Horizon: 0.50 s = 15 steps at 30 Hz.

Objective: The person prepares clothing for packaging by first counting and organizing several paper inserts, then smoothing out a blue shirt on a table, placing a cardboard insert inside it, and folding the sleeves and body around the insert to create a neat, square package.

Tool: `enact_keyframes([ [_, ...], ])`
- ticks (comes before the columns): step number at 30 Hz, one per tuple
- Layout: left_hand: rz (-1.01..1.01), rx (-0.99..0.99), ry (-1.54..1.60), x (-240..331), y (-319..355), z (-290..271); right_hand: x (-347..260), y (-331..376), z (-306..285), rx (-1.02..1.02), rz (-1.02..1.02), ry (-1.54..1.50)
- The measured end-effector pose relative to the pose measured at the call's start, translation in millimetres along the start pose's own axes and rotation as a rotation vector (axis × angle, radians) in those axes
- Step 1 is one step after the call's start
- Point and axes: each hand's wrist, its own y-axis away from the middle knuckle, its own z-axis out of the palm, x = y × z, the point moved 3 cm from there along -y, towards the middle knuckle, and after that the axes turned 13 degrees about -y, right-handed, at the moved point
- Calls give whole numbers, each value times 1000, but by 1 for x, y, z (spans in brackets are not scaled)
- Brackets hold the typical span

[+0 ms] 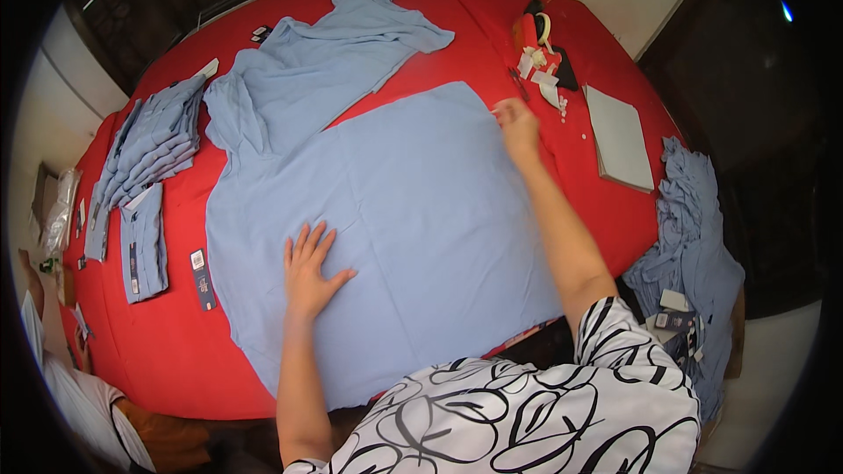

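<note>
A light blue shirt point(421, 202) lies spread out in front of me, with faint creases across its cloth. My left hand point(310, 274) rests palm down on its left part, fingers spread. At the shirt's far right edge, my right hand point(518, 129) has its thumb and fingers drawn together on the cloth. Beyond the spread shirt lies another light blue garment point(325, 57), loosely rumpled and partly touching it. A dark hang tag point(203, 279) lies beside the shirt's left edge.
A red cloth point(202, 369) covers the table. Folded blue shirts point(156, 136) are stacked at left, with one folded shirt point(144, 244) nearer. At right are a tape roll point(544, 31), paper scraps, a white stack of sheets point(619, 138) and heaped blue garments point(694, 228). Another person point(83, 395) is at far left.
</note>
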Motion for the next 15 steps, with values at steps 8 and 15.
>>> enact_keyframes([
  [8, -48, -62, -40, -13, 14, -3, -4, -169, -34, -131, -804, 853],
  [15, 3, -88, 2, -10, 4, -4, 58, -195, -70, -135, -690, 1277],
])
